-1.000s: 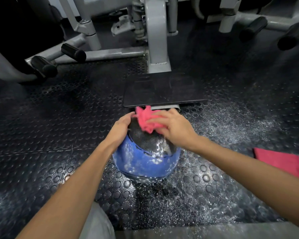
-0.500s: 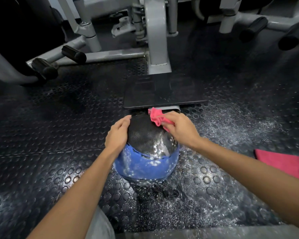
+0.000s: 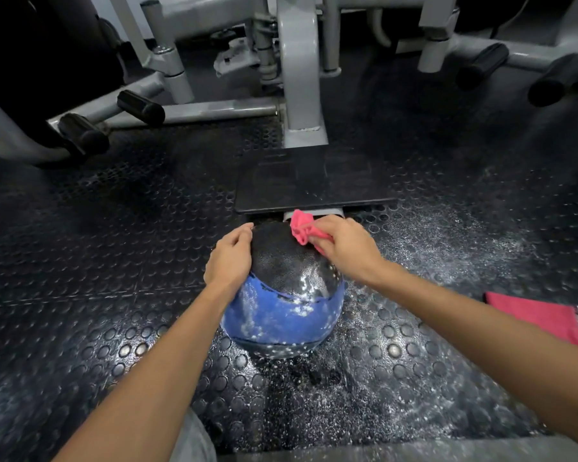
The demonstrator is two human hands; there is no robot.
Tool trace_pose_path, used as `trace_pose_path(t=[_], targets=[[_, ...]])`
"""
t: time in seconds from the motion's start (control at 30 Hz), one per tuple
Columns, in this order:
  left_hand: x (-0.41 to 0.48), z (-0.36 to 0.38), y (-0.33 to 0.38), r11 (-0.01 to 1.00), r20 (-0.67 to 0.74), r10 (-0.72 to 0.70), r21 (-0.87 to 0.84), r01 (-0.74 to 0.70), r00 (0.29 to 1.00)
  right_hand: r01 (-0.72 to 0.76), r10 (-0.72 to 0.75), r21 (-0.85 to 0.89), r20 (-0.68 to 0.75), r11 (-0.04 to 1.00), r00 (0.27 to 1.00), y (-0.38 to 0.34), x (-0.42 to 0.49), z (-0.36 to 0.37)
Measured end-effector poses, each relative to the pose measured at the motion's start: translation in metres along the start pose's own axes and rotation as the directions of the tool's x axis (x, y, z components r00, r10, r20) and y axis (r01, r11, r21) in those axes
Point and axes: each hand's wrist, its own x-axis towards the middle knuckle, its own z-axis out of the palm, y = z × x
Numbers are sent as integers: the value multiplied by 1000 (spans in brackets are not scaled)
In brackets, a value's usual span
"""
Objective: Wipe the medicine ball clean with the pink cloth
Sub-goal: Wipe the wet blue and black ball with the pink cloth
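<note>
Right hand (image 3: 346, 250) grips bunched pink cloth (image 3: 302, 228) against far top of medicine ball (image 3: 291, 295); left hand (image 3: 229, 258) cups its left side. Ball on studded floor (image 3: 114, 278).

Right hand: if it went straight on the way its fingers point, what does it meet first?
The right hand, gripping the pink cloth, points away over the far top of the medicine ball. Past the ball, probably the black floor plate; depth is unclear.
</note>
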Motion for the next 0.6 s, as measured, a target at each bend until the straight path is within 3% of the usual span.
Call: trace_pose_path(t=[0.07, 0.1, 0.17, 0.23, 0.27, 0.3, 0.37, 0.43, 0.5, 0.6], targets=[[2, -1, 1, 1000, 7, -3, -1, 3, 1000, 89, -89, -79, 10, 993, 996, -16, -16, 0], [4, -1, 0, 1000, 17, -2, -7, 2, 1000, 210, -213, -119, -10, 970, 977, -25, -28, 1], [6, -3, -5, 1000, 35, 14, -28, -13, 999, 485, -483, -134, 50, 864, 874, -34, -52, 5], [4, -4, -8, 999, 37, 22, -39, -20, 999, 646, -635, -203, 124, 736, 762, -26, -54, 6], [3, -4, -9, 998, 34, 22, -52, -20, 999, 648, -640, -208, 117, 732, 760, -19, -46, 3], [3, -4, -9, 998, 28, 22, -61, -20, 999, 595, -591, -193, 88, 780, 802, -15, -37, 0], [2, -3, -4, 999, 18, 3, -41, -3, 1000, 330, -333, -162, 14, 930, 943, -6, -16, -4], [1, 0, 2, 1000, 14, 0, -10, 0, 1000, 103, -103, -81, 1, 991, 995, 5, -6, -3], [1, 2, 5, 1000, 12, -5, 5, 5, 1000, 83, -84, -80, -5, 993, 996, 0, -14, -1], [6, 0, 1, 999, 36, -13, -35, 14, 999, 239, -241, -96, -14, 966, 970, -28, -45, -2]])
